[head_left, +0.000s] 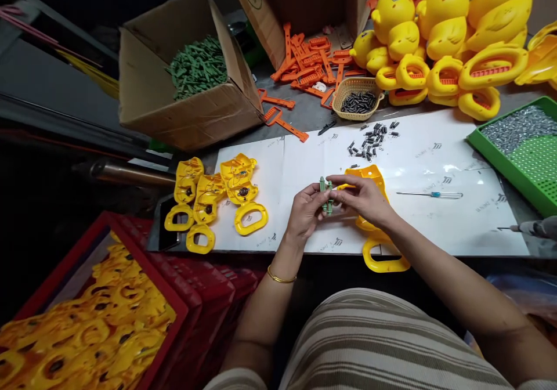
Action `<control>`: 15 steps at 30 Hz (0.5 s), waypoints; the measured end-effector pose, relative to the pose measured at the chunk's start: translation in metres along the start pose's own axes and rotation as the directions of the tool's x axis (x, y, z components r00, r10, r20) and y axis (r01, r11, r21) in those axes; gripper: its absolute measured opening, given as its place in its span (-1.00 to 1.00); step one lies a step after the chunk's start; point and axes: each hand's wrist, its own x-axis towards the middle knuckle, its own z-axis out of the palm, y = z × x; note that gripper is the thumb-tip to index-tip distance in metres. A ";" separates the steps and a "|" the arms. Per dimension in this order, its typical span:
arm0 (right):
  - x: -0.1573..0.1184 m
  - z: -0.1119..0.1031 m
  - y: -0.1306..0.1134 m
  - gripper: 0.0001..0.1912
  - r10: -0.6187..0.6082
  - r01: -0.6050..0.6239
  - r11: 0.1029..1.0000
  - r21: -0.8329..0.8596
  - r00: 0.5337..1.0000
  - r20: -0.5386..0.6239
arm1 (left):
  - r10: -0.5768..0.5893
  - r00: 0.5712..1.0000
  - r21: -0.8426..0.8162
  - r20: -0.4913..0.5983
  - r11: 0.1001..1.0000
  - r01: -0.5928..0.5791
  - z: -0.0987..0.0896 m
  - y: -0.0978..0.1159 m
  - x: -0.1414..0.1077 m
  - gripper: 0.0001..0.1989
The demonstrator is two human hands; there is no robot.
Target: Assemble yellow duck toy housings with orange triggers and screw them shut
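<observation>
I wear a shirt (391,343) of ribbed cloth, pale cream crossed by olive-brown stripes — some broad, some narrow as lines. Its left sleeve (237,379) is short and light-coloured. A slim, rounded bangle (282,279) circles my left wrist (290,253) — gold-coloured, faintly shiny.

Over the tabletop (308,117), small clips (322,185) lie between the left hand (302,211) and the right hand (369,201), with a toy shell (375,174) beneath the latter. To the left are more shells (209,190), then a crate (179,277) of shells; to the right, a screwdriver (435,194), a power driver (539,229) and, behind it, a tray (531,153). Behind, from left to right, stand a box (195,117) of parts (200,65), handle pieces (311,76) before a carton (261,15), a basket (353,115) with springs (374,139) in front, and toy ducks (444,21).
</observation>
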 end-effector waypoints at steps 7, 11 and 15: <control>-0.017 -0.046 -0.016 -0.63 0.001 0.042 0.984 0.175 0.970 -0.242 | 0.167 0.985 -0.017 -0.031 0.986 -0.168 0.031 0.004 0.003 -0.67; -0.018 -0.083 -0.024 -0.65 -0.241 0.225 0.970 -0.095 0.819 -0.521 | 0.443 0.881 0.420 -0.169 0.841 -0.342 0.034 -0.004 0.017 -0.77; -0.009 -0.088 -0.020 -0.72 -0.394 0.231 0.905 -0.357 0.772 -0.499 | 0.525 0.846 0.693 -0.086 0.642 -0.328 0.041 -0.016 0.027 -0.67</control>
